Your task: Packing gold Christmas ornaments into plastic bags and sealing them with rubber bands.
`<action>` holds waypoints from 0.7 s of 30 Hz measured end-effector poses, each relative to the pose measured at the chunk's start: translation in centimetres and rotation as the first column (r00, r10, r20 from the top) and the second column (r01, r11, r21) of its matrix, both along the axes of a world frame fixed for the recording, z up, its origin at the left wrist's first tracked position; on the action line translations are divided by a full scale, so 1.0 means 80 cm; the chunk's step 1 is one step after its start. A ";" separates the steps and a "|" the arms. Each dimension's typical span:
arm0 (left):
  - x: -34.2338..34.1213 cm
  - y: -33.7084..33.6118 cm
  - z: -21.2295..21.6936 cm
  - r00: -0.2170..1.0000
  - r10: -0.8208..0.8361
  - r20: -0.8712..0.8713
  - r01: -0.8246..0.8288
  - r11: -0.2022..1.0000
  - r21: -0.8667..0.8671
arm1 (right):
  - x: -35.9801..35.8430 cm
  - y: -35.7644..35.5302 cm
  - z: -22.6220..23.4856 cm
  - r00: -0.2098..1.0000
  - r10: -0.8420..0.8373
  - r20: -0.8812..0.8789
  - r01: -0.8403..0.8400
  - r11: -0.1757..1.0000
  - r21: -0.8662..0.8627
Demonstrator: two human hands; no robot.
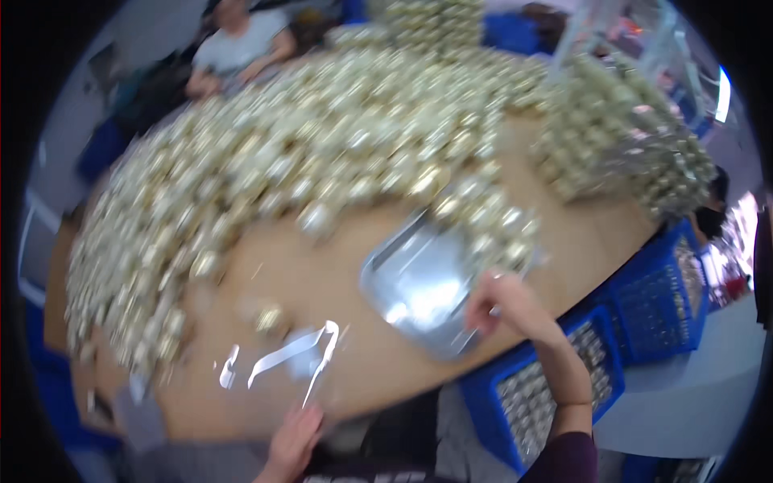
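My left hand is at the front edge of the table, its fingers closed at the corner of a clear plastic piece, perhaps a box or a sheet, that shows mostly as bright glare. Just beyond that plastic lies a single gold ball. Over the right side of a shiny, shallow plastic tray is my right hand, fingers curled downward and blurred; whatever they may hold is hidden. Several gold balls crowd the tray's far right corner.
A broad heap of shiny gold balls covers the far and left table. Stacked clear packs of balls stand at the right. Blue crates with balls flank the right edge. Another person sits across, at far left.
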State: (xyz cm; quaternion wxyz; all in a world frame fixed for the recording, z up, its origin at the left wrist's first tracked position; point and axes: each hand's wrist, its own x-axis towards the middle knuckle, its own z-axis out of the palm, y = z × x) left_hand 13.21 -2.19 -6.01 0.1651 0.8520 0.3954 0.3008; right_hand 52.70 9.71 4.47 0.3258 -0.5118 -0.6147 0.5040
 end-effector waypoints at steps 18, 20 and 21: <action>-0.030 -0.048 0.011 0.984 -0.132 0.120 0.072 0.910 0.408 | -0.244 -0.104 -0.077 0.999 0.032 0.035 -0.044 0.892 0.451; -0.035 -0.052 0.007 0.992 -0.109 0.058 0.074 0.904 0.420 | -0.254 -0.093 -0.066 0.853 -0.147 0.501 -0.300 0.649 0.699; -0.037 -0.055 0.005 0.996 -0.090 0.001 0.083 0.923 0.377 | -0.261 -0.090 -0.054 0.731 -0.210 0.649 -0.431 0.595 0.678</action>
